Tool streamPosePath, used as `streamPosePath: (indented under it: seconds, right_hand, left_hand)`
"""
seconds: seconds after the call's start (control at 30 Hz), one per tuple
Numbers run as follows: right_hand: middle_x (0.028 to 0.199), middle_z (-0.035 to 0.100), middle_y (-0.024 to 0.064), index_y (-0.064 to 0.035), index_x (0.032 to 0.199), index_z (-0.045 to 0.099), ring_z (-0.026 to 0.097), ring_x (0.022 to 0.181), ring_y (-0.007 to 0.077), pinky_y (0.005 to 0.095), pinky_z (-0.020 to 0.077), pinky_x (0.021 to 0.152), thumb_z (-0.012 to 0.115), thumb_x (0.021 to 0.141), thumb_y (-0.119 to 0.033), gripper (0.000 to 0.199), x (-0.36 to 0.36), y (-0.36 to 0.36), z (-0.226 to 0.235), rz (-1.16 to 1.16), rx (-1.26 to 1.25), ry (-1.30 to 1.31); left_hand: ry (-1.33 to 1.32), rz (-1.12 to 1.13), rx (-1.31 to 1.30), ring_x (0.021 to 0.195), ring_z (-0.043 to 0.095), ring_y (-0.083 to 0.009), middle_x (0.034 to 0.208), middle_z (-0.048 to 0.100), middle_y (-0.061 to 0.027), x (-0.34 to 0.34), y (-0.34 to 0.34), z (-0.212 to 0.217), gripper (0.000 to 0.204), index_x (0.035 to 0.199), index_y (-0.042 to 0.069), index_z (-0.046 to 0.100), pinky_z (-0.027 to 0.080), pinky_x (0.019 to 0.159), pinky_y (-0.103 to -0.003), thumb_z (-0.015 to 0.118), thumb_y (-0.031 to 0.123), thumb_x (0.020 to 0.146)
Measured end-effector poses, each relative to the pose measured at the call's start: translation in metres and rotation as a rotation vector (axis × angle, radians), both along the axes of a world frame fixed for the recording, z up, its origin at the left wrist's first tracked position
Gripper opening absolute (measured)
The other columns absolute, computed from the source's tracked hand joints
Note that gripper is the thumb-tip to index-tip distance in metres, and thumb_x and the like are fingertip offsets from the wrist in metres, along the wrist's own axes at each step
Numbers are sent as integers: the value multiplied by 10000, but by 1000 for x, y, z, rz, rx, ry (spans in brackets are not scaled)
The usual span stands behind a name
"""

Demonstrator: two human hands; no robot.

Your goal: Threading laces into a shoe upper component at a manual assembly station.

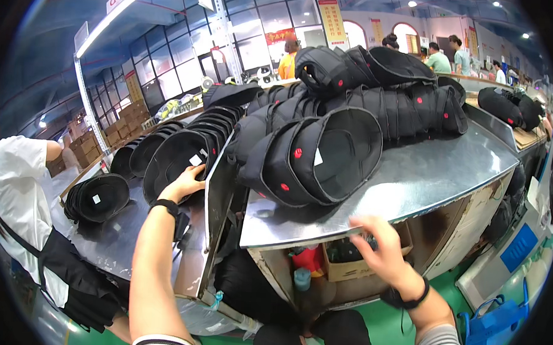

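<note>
My left hand (185,183) is at the near rim of the front black padded shell (168,158) on the left table, its fingers closed on that rim; some fingertips are hidden. This shell heads a nested row, with a white label inside. My right hand (381,248) hangs before the front edge of the right metal table (412,178), fingers apart and holding nothing. Nearest to it on that table lies a nested group of black padded shells (345,157) with red round marks. More such shells (390,109) are piled behind.
A raised metal side panel (217,188) separates the two tables. Another shell stack (99,197) sits farther left, beside a person in a white shirt (20,173). Under the right table is a shelf with a cardboard box (346,271). A blue plastic stool-like object (495,327) stands at lower right.
</note>
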State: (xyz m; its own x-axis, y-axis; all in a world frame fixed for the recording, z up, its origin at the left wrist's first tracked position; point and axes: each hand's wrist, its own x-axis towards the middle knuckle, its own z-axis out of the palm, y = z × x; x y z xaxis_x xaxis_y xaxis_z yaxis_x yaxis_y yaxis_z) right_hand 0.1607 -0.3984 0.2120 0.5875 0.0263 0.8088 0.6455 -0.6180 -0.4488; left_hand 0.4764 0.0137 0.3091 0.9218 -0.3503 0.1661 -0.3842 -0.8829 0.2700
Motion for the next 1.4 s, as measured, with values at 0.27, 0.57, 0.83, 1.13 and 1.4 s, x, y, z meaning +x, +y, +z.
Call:
streamPosePath:
  seconds: [0.27, 0.57, 0.83, 1.13, 1.4]
  right_hand:
    - [1095, 610, 271, 74, 1274, 500, 553, 1067, 416, 461, 450, 933, 731, 806, -325, 657, 117, 30, 51, 19, -341, 110]
    - [969, 631, 205, 17, 1121, 627, 575, 995, 375, 425, 468, 835, 727, 778, -524, 648, 72, 2, 53, 69, -1, 295]
    - [828, 573, 163, 9, 870, 603, 596, 752, 355, 437, 473, 644, 742, 813, -383, 420, -84, -5, 42, -185, -45, -187]
    - [881, 710, 83, -49, 1147, 642, 688, 715, 131, 287, 576, 648, 631, 934, -421, 429, -135, 74, -75, 903, 1205, 1246]
    - [1193, 598, 164, 15, 1311, 476, 567, 1059, 254, 347, 427, 901, 516, 983, -418, 545, -64, 175, -255, 250, 460, 909]
  left_hand:
    - [-300, -157, -599, 978, 631, -167, 1079, 646, -107, -138, -68, 26, 315, 1185, 11, 610, 488, 891, -278, 639, 162, 911]
    - [-615, -297, -31, 1386, 312, -431, 1529, 243, -257, -210, -162, 0, 811, 1458, 50, 338, 352, 1093, -466, 761, 197, 783]
    - [-554, -482, -148, 1407, 260, -444, 1525, 227, -283, -298, -162, -7, 887, 1456, 50, 355, 270, 1138, -478, 818, 245, 725]
    - [352, -619, -684, 1436, 261, -342, 1526, 287, -214, -423, -85, -165, 1058, 1507, 24, 228, 219, 1166, -444, 854, 295, 698]
    - [230, 150, -795, 1283, 497, -315, 1381, 491, -243, -429, -3, -283, 840, 1420, -32, 386, 395, 1065, -382, 794, 331, 783]
